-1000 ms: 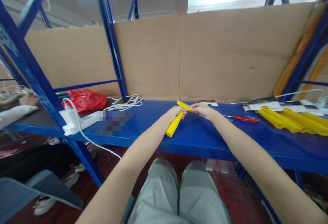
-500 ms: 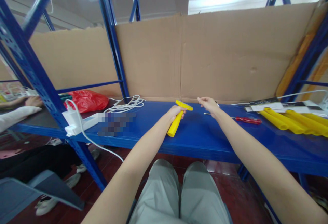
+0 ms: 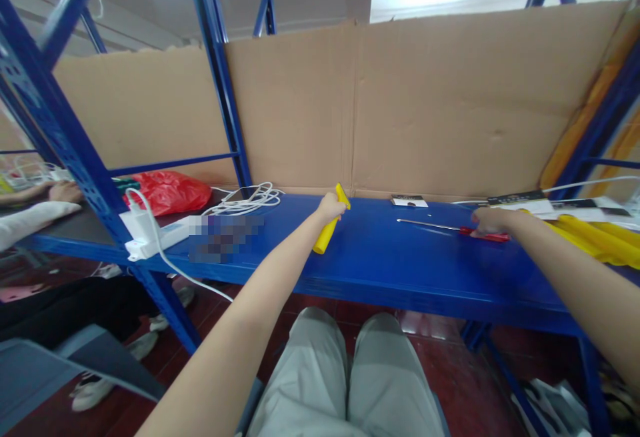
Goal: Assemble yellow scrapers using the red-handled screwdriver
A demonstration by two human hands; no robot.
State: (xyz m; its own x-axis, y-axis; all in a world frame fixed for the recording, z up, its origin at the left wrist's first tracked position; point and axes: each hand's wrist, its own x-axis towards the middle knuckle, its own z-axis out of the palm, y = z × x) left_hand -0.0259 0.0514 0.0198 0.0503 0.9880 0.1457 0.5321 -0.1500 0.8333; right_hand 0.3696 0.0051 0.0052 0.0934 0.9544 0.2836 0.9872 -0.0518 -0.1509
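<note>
Head camera, far left: another person's hand (image 3: 66, 191) lies near a white sleeve, beyond the slanting blue post (image 3: 65, 123). Just right of that post, a white adapter (image 3: 140, 229) is plugged into a white power strip (image 3: 173, 233). Behind the strip sits a bulging red plastic bag (image 3: 173, 192), the main container here; its contents are hidden, and whether the green item (image 3: 126, 187) at its left end is inside or only against it cannot be told. A white cable (image 3: 245, 200) lies in loose coils beside the bag. Near the middle, above the blue counter (image 3: 370, 257), the left hand (image 3: 331, 207) is clamped around a yellow tool (image 3: 327, 237), which is tilted, its lower end toward the person. Farther right, a black-and-white card (image 3: 409, 201) lies by the cardboard wall (image 3: 425, 103). The right hand (image 3: 493, 221) is on the red handle of a screwdriver (image 3: 430, 224) lying on the counter, shaft pointing left; whether its fingers have closed cannot be told. At the far right, flat black-and-white packages (image 3: 520, 201), contents unseen, lie behind yellow tubular pieces (image 3: 580, 237) partly covered by the right forearm.
</note>
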